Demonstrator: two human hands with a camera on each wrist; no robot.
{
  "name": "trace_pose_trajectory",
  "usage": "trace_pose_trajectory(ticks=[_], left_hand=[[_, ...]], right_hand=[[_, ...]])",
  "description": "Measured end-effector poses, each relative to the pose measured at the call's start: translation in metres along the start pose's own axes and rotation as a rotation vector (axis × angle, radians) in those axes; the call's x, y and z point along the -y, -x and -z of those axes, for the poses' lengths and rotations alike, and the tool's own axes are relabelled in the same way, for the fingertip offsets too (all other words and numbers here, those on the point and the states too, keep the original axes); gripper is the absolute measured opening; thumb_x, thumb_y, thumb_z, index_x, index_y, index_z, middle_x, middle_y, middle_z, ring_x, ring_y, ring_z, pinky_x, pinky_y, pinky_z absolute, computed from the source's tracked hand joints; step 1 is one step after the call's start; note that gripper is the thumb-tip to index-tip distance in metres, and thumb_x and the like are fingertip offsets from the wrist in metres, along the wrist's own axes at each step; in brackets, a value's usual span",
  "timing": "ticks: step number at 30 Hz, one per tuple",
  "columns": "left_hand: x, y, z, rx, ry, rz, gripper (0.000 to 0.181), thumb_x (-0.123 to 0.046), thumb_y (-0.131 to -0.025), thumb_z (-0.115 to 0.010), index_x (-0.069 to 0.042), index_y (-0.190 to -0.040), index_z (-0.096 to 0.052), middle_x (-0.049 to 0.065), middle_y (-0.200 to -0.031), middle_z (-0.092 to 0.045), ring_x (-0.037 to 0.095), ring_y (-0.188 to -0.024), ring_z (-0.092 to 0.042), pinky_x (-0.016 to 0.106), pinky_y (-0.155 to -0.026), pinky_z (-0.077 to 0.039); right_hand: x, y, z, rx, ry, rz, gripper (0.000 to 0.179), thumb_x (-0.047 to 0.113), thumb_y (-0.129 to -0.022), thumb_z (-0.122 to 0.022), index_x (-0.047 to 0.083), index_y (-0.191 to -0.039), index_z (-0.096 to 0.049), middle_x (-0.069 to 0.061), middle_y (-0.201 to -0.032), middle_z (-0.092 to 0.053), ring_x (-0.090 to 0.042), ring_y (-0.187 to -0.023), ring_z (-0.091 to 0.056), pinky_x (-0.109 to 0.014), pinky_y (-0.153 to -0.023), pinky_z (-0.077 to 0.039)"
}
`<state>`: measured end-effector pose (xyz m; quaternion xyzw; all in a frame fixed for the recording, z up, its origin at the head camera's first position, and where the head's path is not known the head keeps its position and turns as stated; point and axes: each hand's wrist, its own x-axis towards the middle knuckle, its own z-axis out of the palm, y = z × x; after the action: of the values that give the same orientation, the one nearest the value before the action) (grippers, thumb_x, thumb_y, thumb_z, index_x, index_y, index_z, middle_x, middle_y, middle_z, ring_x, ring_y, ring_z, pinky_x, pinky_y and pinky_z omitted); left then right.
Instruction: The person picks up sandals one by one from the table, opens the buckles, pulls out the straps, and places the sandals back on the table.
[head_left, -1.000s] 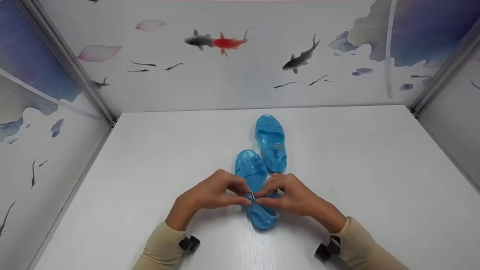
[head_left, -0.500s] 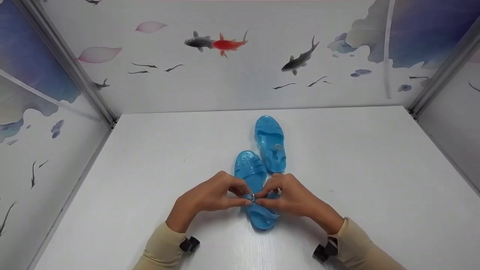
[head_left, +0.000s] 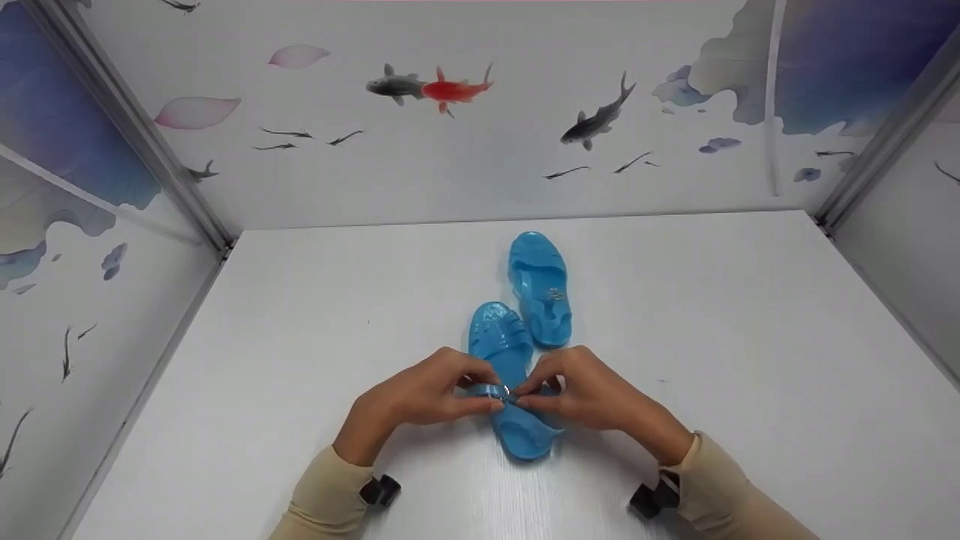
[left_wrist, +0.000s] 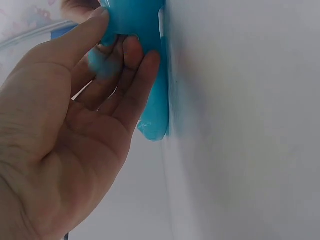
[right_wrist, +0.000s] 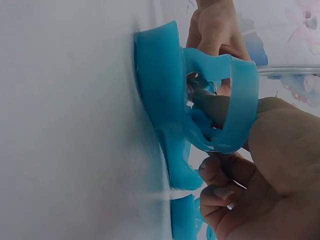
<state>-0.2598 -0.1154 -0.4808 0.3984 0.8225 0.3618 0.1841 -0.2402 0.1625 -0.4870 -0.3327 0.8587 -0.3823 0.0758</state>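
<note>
A glossy blue jelly sandal (head_left: 498, 330) lies on the white table, toe away from me. Over its middle, a small metal buckle (head_left: 506, 392) sits between my two hands. My left hand (head_left: 427, 386) pinches the ankle strap (head_left: 481, 391) just left of the buckle. From the other side, my right hand (head_left: 592, 391) pinches the strap end at the buckle between thumb and forefinger. The right wrist view shows the heel band (right_wrist: 243, 102) arching up, with a right-hand finger passing inside it. In the left wrist view, the left fingers curl against the sandal's side (left_wrist: 132, 20).
The matching blue sandal (head_left: 537, 253) lies just behind and to the right, with its own metal buckle (head_left: 556, 294) showing. Beyond the white table (head_left: 315, 300) rises a back panel (head_left: 480, 172) printed with fish; side panels with metal posts stand left and right.
Both hands keep their places at the buckle. The buckle has turned a little, and more of the strap now shows between the left fingers. Both sandals stay put.
</note>
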Motion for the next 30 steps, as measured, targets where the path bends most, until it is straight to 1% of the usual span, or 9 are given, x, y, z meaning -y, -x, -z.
trace_pose_trajectory(ticks=[4,9,12,14,16,19,21,25,30], left_hand=[[0.000,-0.001,0.000,0.007,-0.003,0.001,0.024,-0.038,-0.104,-0.075,-0.017,-0.115,-0.080,-0.010,-0.103,-0.078,0.002,-0.100,-0.071,0.026,-0.103,-0.059],[0.001,-0.001,0.000,0.015,0.016,0.002,0.024,-0.037,-0.103,-0.076,-0.019,-0.117,-0.080,-0.011,-0.105,-0.078,0.001,-0.100,-0.072,0.024,-0.103,-0.059],[0.001,-0.001,0.000,0.014,0.027,0.007,0.024,-0.037,-0.103,-0.076,-0.019,-0.119,-0.080,-0.011,-0.107,-0.079,0.001,-0.101,-0.071,0.023,-0.102,-0.059],[0.001,0.000,0.000,0.009,0.029,0.008,0.024,-0.036,-0.103,-0.076,-0.019,-0.119,-0.080,-0.010,-0.107,-0.079,0.001,-0.100,-0.071,0.024,-0.102,-0.059],[0.000,0.000,0.000,0.003,0.022,0.005,0.024,-0.036,-0.104,-0.076,-0.018,-0.118,-0.080,-0.010,-0.107,-0.079,0.002,-0.100,-0.071,0.024,-0.101,-0.060],[0.001,0.000,0.000,-0.004,0.006,0.002,0.023,-0.036,-0.104,-0.075,-0.018,-0.118,-0.081,-0.009,-0.106,-0.079,0.003,-0.099,-0.071,0.025,-0.101,-0.060],[0.000,-0.001,0.000,-0.004,-0.004,0.001,0.024,-0.037,-0.104,-0.075,-0.018,-0.119,-0.080,-0.009,-0.107,-0.079,0.003,-0.099,-0.070,0.025,-0.101,-0.059],[0.000,-0.001,0.000,-0.003,-0.002,0.009,0.025,-0.037,-0.104,-0.075,-0.019,-0.121,-0.080,-0.010,-0.108,-0.079,0.002,-0.100,-0.070,0.025,-0.102,-0.059],[-0.001,0.001,0.001,-0.002,0.028,0.023,0.021,-0.035,-0.103,-0.077,-0.019,-0.116,-0.081,-0.011,-0.107,-0.078,0.003,-0.104,-0.071,0.027,-0.105,-0.058]], right_hand=[[-0.001,0.001,0.004,0.025,0.007,-0.034,0.012,0.022,-0.094,-0.087,0.020,-0.107,-0.087,0.010,-0.096,-0.082,-0.004,-0.086,-0.069,-0.026,-0.078,-0.061],[-0.001,0.001,0.004,0.011,-0.019,-0.089,0.008,0.018,-0.093,-0.086,0.019,-0.099,-0.082,0.010,-0.089,-0.077,-0.011,-0.083,-0.067,-0.024,-0.075,-0.059],[-0.001,0.001,0.003,0.006,-0.039,-0.107,0.011,0.016,-0.091,-0.085,0.020,-0.096,-0.077,0.008,-0.086,-0.072,-0.014,-0.083,-0.066,-0.024,-0.074,-0.059],[-0.003,0.001,0.001,0.005,-0.042,-0.095,0.011,0.018,-0.092,-0.085,0.022,-0.098,-0.077,0.009,-0.088,-0.072,-0.013,-0.084,-0.065,-0.024,-0.072,-0.058],[-0.004,0.001,-0.001,0.001,-0.043,-0.065,0.013,0.021,-0.094,-0.084,0.024,-0.105,-0.078,0.010,-0.095,-0.075,-0.012,-0.086,-0.065,-0.024,-0.073,-0.056],[-0.005,0.001,-0.004,-0.021,-0.057,0.011,0.021,0.030,-0.099,-0.081,0.025,-0.119,-0.078,0.012,-0.110,-0.079,-0.010,-0.093,-0.067,-0.025,-0.074,-0.055],[-0.005,0.001,-0.005,-0.042,-0.072,0.058,0.024,0.034,-0.101,-0.079,0.026,-0.124,-0.077,0.013,-0.116,-0.080,-0.009,-0.093,-0.067,-0.025,-0.074,-0.053],[-0.006,0.001,-0.008,-0.082,-0.091,0.101,0.020,0.035,-0.102,-0.078,0.026,-0.119,-0.081,0.012,-0.107,-0.081,-0.010,-0.081,-0.060,-0.023,-0.068,-0.049],[-0.007,-0.001,-0.013,-0.067,-0.137,0.061,0.013,0.030,-0.100,-0.081,0.025,-0.112,-0.083,0.007,-0.093,-0.079,-0.011,-0.075,-0.056,-0.020,-0.065,-0.045]])
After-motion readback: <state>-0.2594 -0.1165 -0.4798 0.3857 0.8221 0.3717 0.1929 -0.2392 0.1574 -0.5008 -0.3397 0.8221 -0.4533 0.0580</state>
